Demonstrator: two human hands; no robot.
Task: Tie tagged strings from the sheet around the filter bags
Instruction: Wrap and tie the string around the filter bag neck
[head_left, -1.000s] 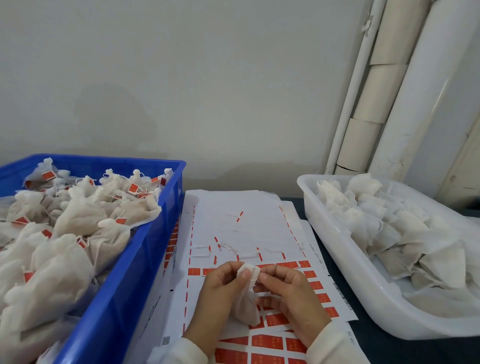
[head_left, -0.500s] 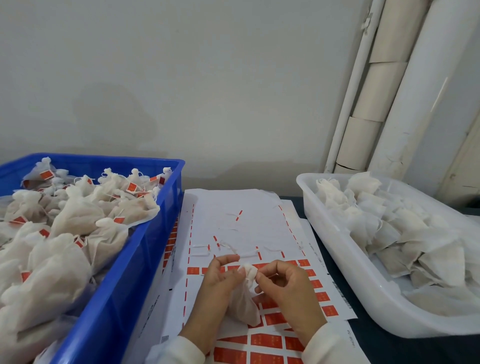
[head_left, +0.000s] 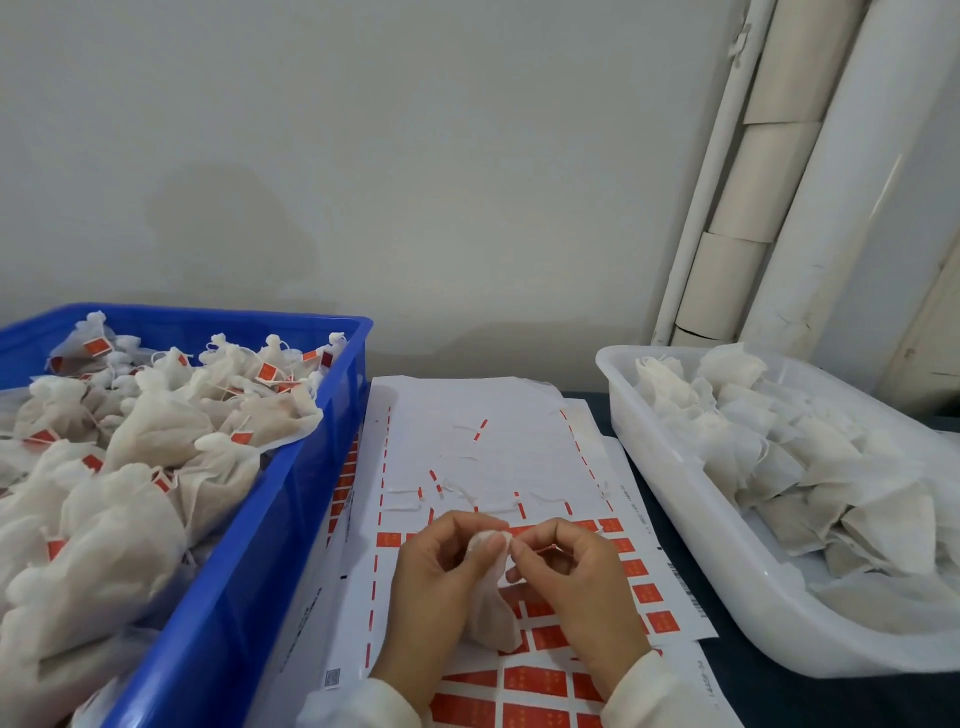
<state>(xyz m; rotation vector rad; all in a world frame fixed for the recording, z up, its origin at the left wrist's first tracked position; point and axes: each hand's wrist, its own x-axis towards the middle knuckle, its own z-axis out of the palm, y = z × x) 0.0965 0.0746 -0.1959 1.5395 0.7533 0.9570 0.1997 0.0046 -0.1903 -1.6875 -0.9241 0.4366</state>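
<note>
A dark table (head_left: 810, 696) stands against a pale wall (head_left: 415, 182), with white pipes (head_left: 810, 171) rising in the right corner; on it lie a blue bin (head_left: 228, 597) of tied bags at left, a white tray (head_left: 691, 525) of untied bags at right, and the sheet (head_left: 467, 447) of red tags between them. Over the sheet, the left hand (head_left: 441, 577) pinches the gathered neck of 1 bag (head_left: 491, 608); the right hand (head_left: 576, 577) pinches a string (head_left: 543, 548) just beside that neck.
</note>
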